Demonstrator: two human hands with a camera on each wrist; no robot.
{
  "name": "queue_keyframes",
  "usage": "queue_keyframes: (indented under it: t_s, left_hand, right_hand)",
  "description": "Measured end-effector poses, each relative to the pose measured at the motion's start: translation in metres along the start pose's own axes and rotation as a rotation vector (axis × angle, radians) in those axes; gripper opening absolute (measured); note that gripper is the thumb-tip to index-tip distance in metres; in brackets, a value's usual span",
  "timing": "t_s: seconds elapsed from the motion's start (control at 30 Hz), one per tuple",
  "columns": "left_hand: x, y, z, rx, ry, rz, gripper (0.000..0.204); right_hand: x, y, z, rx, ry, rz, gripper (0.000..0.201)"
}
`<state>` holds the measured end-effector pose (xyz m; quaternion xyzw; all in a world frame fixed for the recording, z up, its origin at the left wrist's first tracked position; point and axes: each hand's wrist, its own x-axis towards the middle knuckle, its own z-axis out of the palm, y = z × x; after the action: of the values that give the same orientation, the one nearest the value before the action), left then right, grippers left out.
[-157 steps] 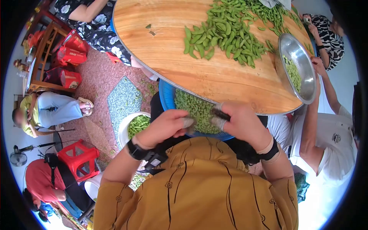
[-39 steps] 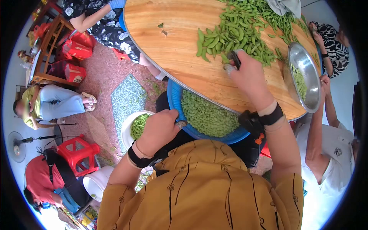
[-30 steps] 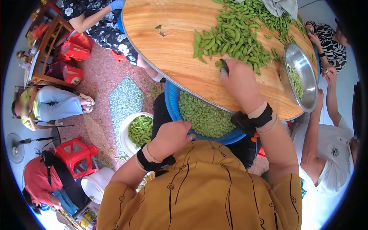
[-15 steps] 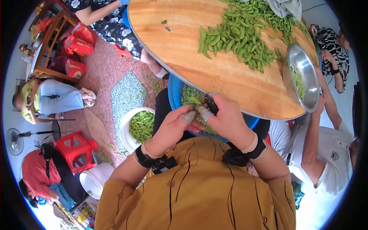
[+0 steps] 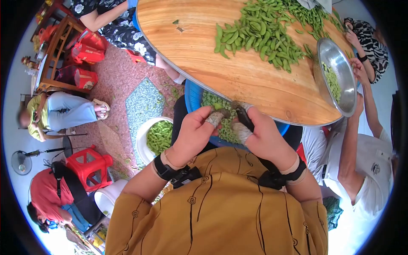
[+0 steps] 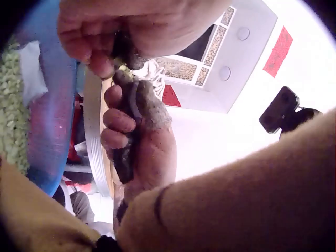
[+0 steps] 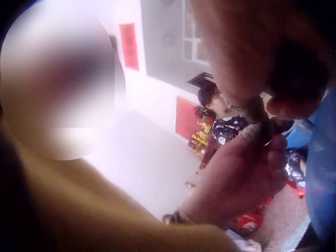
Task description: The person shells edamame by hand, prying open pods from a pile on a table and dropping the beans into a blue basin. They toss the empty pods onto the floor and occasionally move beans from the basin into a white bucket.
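Note:
Both hands meet above a blue basin of shelled green beans, below the table's near edge. My left hand, its fingertips wrapped in grey, pinches a small green pod, largely hidden by the fingers; a yellow-green bit shows between the fingertips in the left wrist view. My right hand, also wrapped at thumb and finger, grips a dark tool. In the left wrist view, the right hand's fingers curl round it. Its tip lies close to the left fingertips.
Green pods lie piled on the round wooden table. A metal bowl with beans stands near its right edge. At the left are a white bucket of pods and a red stool. Several people sit around.
My right hand has come back from the pods on the table to my left hand over the basin. Since half a second ago, the pod has become mostly hidden between the fingers.

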<state>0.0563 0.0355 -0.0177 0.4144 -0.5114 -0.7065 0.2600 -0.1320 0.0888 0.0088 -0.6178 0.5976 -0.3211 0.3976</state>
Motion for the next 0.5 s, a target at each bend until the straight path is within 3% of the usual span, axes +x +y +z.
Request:
queue_keyframes:
  t_s: [0.13,0.23,0.37,0.43,0.5]
  left_hand:
    - [0.001,-0.001,-0.001,0.09,-0.104,0.068,0.028]
    - [0.001,0.001,0.006,0.108,-0.117,0.134,0.032]
    - [0.001,0.004,0.007,0.075,-0.138,0.127,0.022]
    - [0.001,0.004,0.004,0.05,-0.153,0.105,0.018]
    - [0.003,-0.001,0.001,0.076,-0.192,0.084,0.013]
  right_hand:
    - [-0.002,-0.013,-0.011,0.211,-0.136,0.094,0.03]
    - [-0.005,-0.013,-0.011,0.195,-0.159,0.173,0.035]
    - [-0.007,-0.008,-0.011,0.229,-0.134,0.113,0.036]
    - [-0.006,-0.011,-0.015,0.616,-0.219,0.301,0.033]
    - [-0.006,-0.009,-0.016,0.62,-0.226,0.295,0.033]
